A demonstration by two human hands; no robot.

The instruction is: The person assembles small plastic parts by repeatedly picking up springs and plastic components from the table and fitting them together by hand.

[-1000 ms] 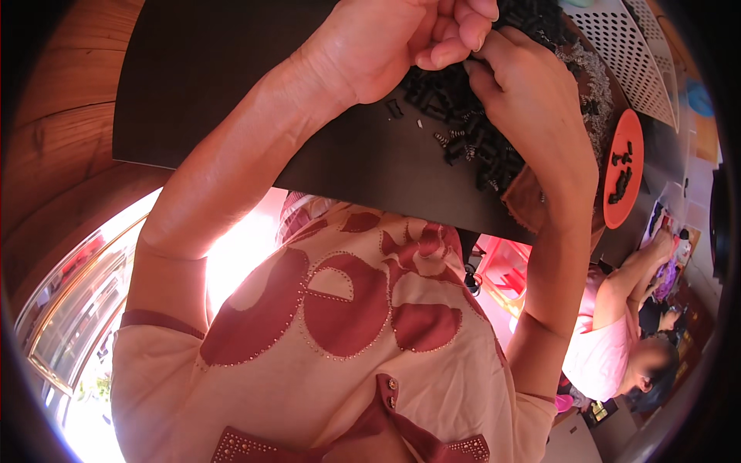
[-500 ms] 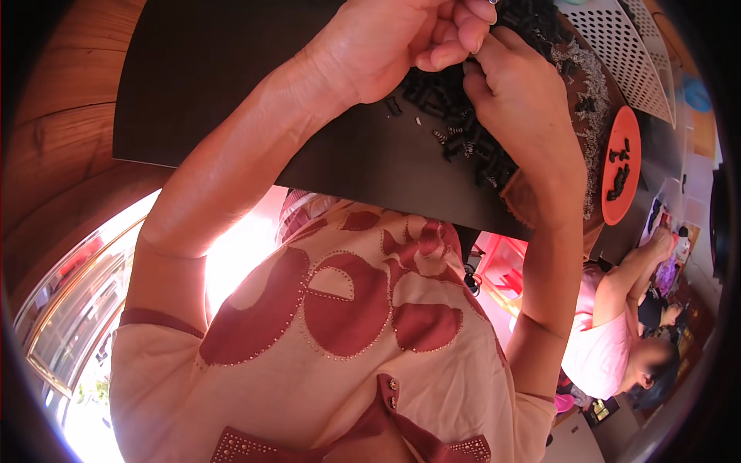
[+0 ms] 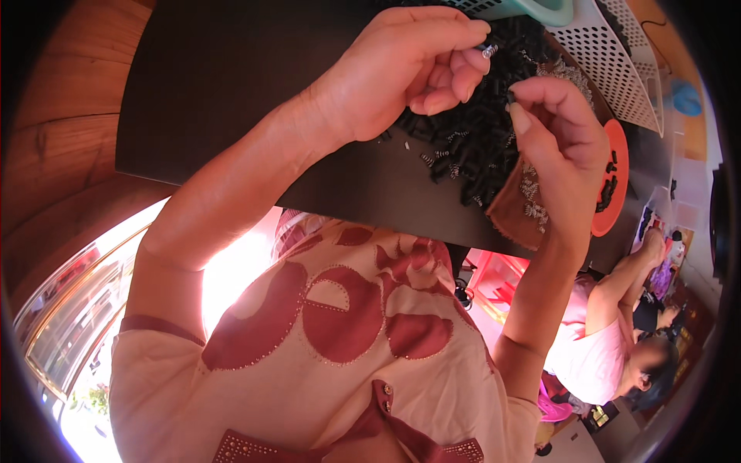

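Observation:
My left hand (image 3: 394, 73) is over the dark table, thumb and forefinger pinching a small metal spring (image 3: 489, 51) that seems to sit on a dark piece. To its right, my right hand (image 3: 567, 143) pinches a tiny dark piece (image 3: 510, 98) between thumb and forefinger. The hands are apart, above a heap of small black cylindrical parts (image 3: 463, 154) with loose springs among them. More silver springs (image 3: 567, 71) are spread on a brown cloth (image 3: 505, 210) behind and below my right hand.
An orange plate (image 3: 620, 174) with several black parts sits right of my right hand. White perforated baskets (image 3: 617, 77) and a teal container (image 3: 552, 9) stand at the far right. The dark table (image 3: 255, 77) extends left. Another person (image 3: 590, 359) sits at the right.
My hands have separated; the right one moved right, away from the left. The spring in my left fingers shows more clearly. The view has shifted, bringing the teal container into sight.

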